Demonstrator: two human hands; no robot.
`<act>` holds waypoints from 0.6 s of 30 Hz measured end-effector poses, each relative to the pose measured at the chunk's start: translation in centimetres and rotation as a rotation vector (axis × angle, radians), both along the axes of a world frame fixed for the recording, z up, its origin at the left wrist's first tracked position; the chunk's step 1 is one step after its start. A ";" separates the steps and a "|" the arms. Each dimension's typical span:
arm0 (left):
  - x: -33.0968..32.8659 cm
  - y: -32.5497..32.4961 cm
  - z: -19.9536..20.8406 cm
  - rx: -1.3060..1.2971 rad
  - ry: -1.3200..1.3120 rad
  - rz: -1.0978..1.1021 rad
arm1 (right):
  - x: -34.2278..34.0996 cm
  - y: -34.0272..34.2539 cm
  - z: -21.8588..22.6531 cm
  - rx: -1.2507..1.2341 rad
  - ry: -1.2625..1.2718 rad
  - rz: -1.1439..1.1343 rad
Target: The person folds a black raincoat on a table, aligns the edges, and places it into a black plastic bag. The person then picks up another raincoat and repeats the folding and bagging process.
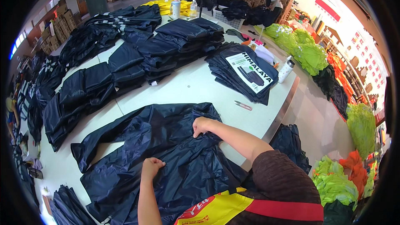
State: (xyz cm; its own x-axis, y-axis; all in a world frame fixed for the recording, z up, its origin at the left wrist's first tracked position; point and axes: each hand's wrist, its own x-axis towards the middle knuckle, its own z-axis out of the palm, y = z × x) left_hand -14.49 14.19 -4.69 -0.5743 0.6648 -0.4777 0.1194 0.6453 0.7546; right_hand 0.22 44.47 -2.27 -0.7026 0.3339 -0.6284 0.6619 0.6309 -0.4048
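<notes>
A dark navy jacket (137, 141) of thin, shiny cloth lies spread over the near edge of the white table, one sleeve stretched out to the left. My left hand (153, 168) pinches its front at the lower middle. Higher and to the right, my right hand (204, 126) has its fingers pressed together on the cloth near the collar end. Between the two hands a line of the jacket's front runs slantwise, with creases around it. Beyond the jacket, to the right, a pair of small thread snips (243, 105) lies on the table.
Stacks of folded dark garments (125, 62) fill the table's far left. A pile of flat dark garments with a printed package (252, 73) on top lies at the far right, beside a white bottle (286, 70). Lime-green bundles (298, 43) lie along the floor to the right.
</notes>
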 end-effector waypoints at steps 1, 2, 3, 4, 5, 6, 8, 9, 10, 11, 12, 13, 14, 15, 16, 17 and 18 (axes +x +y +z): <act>-0.3 -0.1 -0.5 -0.003 -0.021 0.001 | -0.3 0.1 -0.1 0.015 -0.030 0.017; -0.7 -0.3 -0.8 -0.051 -0.044 0.001 | -0.5 0.1 -0.1 0.021 -0.058 0.023; -1.0 0.0 -0.4 -0.100 -0.067 0.001 | -0.8 0.1 0.0 0.025 -0.086 0.029; -1.2 0.3 0.0 -0.150 -0.090 0.001 | -1.1 0.1 0.1 0.029 -0.114 0.035; -1.4 0.7 0.5 -0.193 -0.149 0.008 | -1.4 0.2 0.0 0.033 -0.148 0.076; -1.3 1.1 0.9 -0.219 -0.123 -0.005 | -1.6 0.6 -0.3 0.037 -0.181 0.112; -1.1 1.9 1.6 -0.268 -0.070 -0.039 | -1.8 1.5 -1.6 0.022 -0.241 0.150; -1.1 2.1 1.7 -0.280 -0.060 -0.047 | -1.8 2.1 -2.5 0.004 -0.267 0.149; -1.0 2.3 1.7 -0.282 -0.065 -0.047 | -1.6 2.6 -3.0 -0.013 -0.295 0.146; -1.0 2.7 1.5 -0.283 -0.070 -0.049 | -1.7 2.9 -3.5 0.005 -0.353 0.145; -0.8 2.9 1.5 -0.283 -0.073 -0.045 | -2.0 3.1 -3.9 0.019 -0.383 0.139; -0.8 2.4 2.1 -0.283 -0.044 -0.032 | -2.7 1.5 -1.5 0.077 -0.305 0.215; -1.0 1.4 1.3 -0.196 -0.031 -0.006 | -3.2 -0.2 1.0 0.135 -0.224 0.291; -1.0 0.8 -0.1 -0.097 -0.016 0.002 | -3.0 -2.3 1.3 0.388 -0.018 0.330; -0.8 0.1 -1.0 -0.004 -0.008 0.012 | -3.1 -4.8 1.2 0.631 0.188 0.368; -0.3 -0.3 -0.5 0.039 0.137 -0.039 | -3.9 -8.0 3.9 0.532 0.170 0.415; 0.5 -0.3 0.4 0.067 0.275 -0.086 | -4.1 -10.9 3.7 0.424 0.340 0.351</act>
State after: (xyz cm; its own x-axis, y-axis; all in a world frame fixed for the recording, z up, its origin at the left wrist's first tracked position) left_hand -14.03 13.90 -4.26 -0.6166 0.7413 -0.2653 0.3772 0.5739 0.7269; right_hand -3.93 33.57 1.39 -0.9516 0.2190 -0.2157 0.2664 0.9377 -0.2231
